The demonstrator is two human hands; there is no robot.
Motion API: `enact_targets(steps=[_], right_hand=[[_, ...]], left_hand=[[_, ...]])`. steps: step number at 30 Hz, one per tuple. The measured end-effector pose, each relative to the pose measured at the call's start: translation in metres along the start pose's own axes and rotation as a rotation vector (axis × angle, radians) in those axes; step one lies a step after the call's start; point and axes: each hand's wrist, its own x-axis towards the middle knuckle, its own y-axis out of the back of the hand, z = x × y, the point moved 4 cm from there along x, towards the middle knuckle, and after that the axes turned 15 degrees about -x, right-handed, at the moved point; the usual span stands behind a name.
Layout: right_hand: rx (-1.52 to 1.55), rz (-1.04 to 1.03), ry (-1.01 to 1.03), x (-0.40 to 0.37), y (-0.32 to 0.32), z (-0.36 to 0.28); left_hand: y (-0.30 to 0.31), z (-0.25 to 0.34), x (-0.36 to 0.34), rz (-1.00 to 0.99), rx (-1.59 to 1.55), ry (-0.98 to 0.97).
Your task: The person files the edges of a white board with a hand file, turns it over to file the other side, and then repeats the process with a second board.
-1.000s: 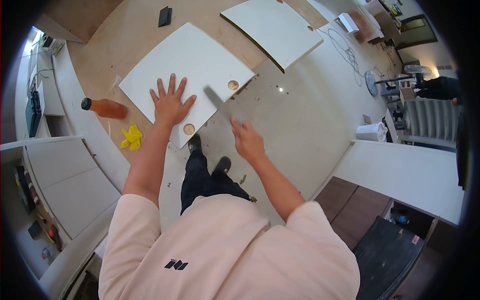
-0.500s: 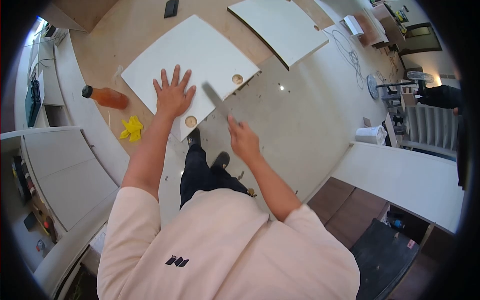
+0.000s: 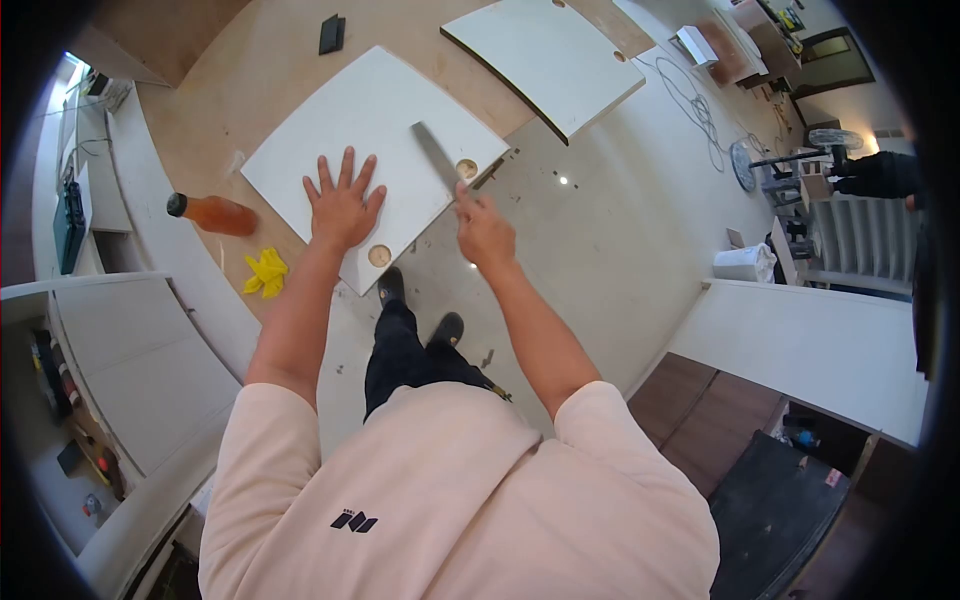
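A white panel (image 3: 400, 110) with two round holes near its front edge lies on the brown work surface (image 3: 215, 110). Flat on the panel, its fingers spread, rests my left hand (image 3: 343, 212). My right hand (image 3: 486, 235) is closed round the near end of a flat grey metal tool (image 3: 432, 148), which looks like a file. The tool reaches over the panel's front edge beside the right-hand hole. Its exact contact with the edge is hard to make out.
An orange bottle (image 3: 220, 214) and a yellow cloth (image 3: 266, 273) lie left of the panel. Behind are a black object (image 3: 332, 34) and a second white panel (image 3: 545, 65). Cables (image 3: 690, 105) and a fan (image 3: 742, 165) stand right; a person's dark sleeve (image 3: 880, 174) shows far right.
My right hand has moved slightly up and right, bringing the tool closer to the right-hand hole. My left hand stays spread on the panel. The view has shifted a little.
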Motion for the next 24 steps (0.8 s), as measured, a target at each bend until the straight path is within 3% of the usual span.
enact_targets(steps=[3,6,11,14,18,21,24], right_hand=[[0.026,0.025,-0.019,-0.001,0.022,0.018],[0.069,0.033,0.014,-0.049,0.03,0.039],[0.052,-0.026,0.05,-0.108,0.023,0.061],[0.086,-0.062,0.041,-0.1,0.02,0.065],[-0.005,0.005,0.029,-0.004,0.002,0.035],[0.005,-0.015,0.045,0.002,0.013,0.034],[0.085,-0.021,0.048,-0.068,0.017,0.055]], left_hand=[[0.002,0.0,-0.001,-0.012,-0.039,0.004],[0.0,0.008,0.015,-0.101,-0.091,0.101],[-0.009,0.021,0.064,0.092,-0.137,0.199],[-0.013,0.024,0.069,0.101,-0.089,0.21],[-0.01,0.027,0.065,0.094,-0.053,0.192],[-0.01,0.025,0.066,0.094,-0.06,0.18],[-0.009,0.026,0.067,0.108,-0.078,0.184]])
